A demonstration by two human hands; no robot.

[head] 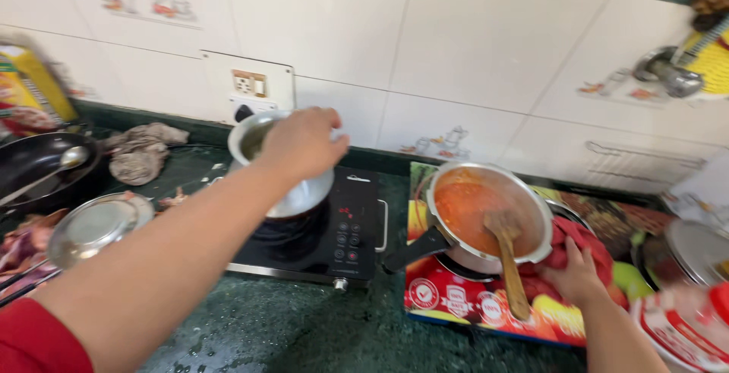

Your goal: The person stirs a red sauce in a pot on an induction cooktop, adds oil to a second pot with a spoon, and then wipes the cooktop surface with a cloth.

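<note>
The left hand (300, 141) reaches out over the black induction cooktop (334, 229), its fingers closed on the rim of a steel pot (282, 183) that is tipped on the burner, mouth toward ten o'clock. The right hand (577, 274) lies at the five o'clock side of the pan of orange sauce (486, 210), fingers pressed shut on a red cloth (577, 248) against its rim. A wooden spoon (510, 263) stands in the sauce, its long axis running twelve to six, just left of that hand and nearer it than the left; the pan's black handle points to eight o'clock over the green bench (304, 327).
</note>
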